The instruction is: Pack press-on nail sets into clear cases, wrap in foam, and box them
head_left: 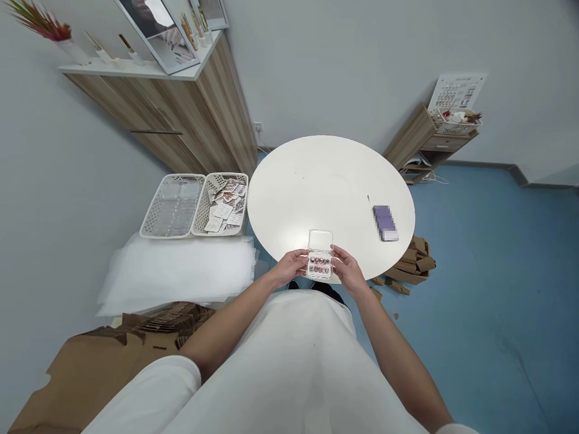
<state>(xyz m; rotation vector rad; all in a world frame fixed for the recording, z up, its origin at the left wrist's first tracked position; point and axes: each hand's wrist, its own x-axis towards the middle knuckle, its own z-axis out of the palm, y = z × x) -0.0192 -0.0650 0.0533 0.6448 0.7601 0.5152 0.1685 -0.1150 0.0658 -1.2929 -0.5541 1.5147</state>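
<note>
A small clear plastic case (319, 260) with its lid flipped open holds two rows of small dark red and pink pieces. It sits at the near edge of a round white table (316, 187). My left hand (292, 267) grips the case's left side with curled fingers. On the right side, my right hand (347, 269) pinches the same case. Both hands meet just above the table rim, close to my body.
A purple blurred flat object (385, 222) lies on the table's right. Two white baskets (195, 204) stand at the left, one with cards; below them white foam sheets (176, 271) and cardboard (113, 355). More cardboard scraps (414, 260) lie on the blue floor. Wooden cabinets stand behind.
</note>
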